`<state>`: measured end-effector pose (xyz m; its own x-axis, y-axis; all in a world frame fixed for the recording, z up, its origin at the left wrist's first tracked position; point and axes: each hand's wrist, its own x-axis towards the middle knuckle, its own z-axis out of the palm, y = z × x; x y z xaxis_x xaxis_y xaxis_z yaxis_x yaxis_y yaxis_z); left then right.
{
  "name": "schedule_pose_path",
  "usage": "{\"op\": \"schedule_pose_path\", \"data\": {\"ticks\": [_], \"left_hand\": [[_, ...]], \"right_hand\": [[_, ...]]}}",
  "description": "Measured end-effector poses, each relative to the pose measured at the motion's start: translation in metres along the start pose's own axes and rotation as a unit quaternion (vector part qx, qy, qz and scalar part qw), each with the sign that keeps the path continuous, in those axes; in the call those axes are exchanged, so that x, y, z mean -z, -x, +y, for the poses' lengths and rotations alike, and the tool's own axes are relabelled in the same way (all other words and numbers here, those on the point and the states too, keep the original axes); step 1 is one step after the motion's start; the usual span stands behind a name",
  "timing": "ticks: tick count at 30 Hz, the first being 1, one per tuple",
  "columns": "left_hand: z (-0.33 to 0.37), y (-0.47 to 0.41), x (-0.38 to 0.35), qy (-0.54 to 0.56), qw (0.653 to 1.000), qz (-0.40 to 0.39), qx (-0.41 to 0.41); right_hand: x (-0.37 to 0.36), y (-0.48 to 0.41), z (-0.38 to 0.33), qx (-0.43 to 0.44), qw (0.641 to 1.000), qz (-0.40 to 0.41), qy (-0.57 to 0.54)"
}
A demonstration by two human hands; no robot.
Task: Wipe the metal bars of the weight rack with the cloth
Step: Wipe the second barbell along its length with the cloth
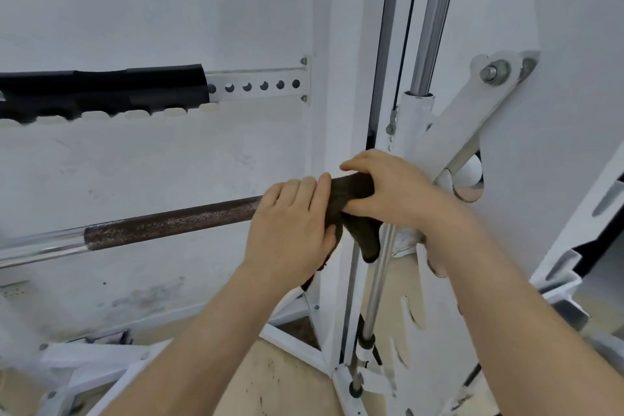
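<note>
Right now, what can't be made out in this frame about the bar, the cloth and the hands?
Head view:
- Bar: stretch beneath the cloth is covered by it and both hands.
- Bar's left end: cut off by the frame edge.
- Bar's right end: hidden behind the right hand and white rack frame.
- Left hand: contact under the palm is hidden by the hand's own back.
- Lower-left corner: blurred.

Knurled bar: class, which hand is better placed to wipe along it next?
Probably the left hand: it grips the brown cloth beside the exposed knurled bar; the right hand holds its far end.
</note>
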<state>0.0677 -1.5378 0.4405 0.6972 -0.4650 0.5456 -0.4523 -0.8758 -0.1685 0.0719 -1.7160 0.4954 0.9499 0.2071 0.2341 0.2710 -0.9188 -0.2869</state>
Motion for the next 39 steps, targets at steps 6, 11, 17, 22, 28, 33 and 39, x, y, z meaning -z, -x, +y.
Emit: {"op": "schedule_pose_path", "data": {"ticks": [6, 11, 17, 22, 28, 33, 39], "left_hand": [[-0.016, -0.031, 0.032, 0.026, 0.975, -0.205, 0.083], [0.001, -0.044, 0.046, -0.017, 0.983, -0.178, 0.040], [0.062, -0.071, -0.005, -0.072, 0.995, -0.075, 0.001], [0.051, -0.097, 0.000, 0.019, 0.990, -0.138, -0.002], [0.000, -0.058, 0.005, 0.028, 0.988, -0.132, 0.073], [-0.046, -0.045, 0.023, 0.071, 0.954, -0.270, 0.113], [-0.058, -0.070, 0.034, 0.221, 0.854, -0.450, 0.137]], "right_hand": [[-0.008, 0.014, 0.003, -0.034, 0.976, 0.175, -0.125], [-0.025, 0.009, 0.018, -0.090, 0.969, 0.226, -0.050], [-0.043, 0.007, 0.021, -0.076, 0.936, 0.318, -0.131], [-0.044, 0.007, 0.018, -0.092, 0.939, 0.311, -0.117], [-0.047, -0.003, 0.005, -0.098, 0.950, 0.294, 0.030], [-0.046, -0.021, -0.024, 0.020, 0.984, 0.163, 0.062], [-0.059, -0.034, -0.029, -0.001, 0.959, 0.210, 0.191]]}}
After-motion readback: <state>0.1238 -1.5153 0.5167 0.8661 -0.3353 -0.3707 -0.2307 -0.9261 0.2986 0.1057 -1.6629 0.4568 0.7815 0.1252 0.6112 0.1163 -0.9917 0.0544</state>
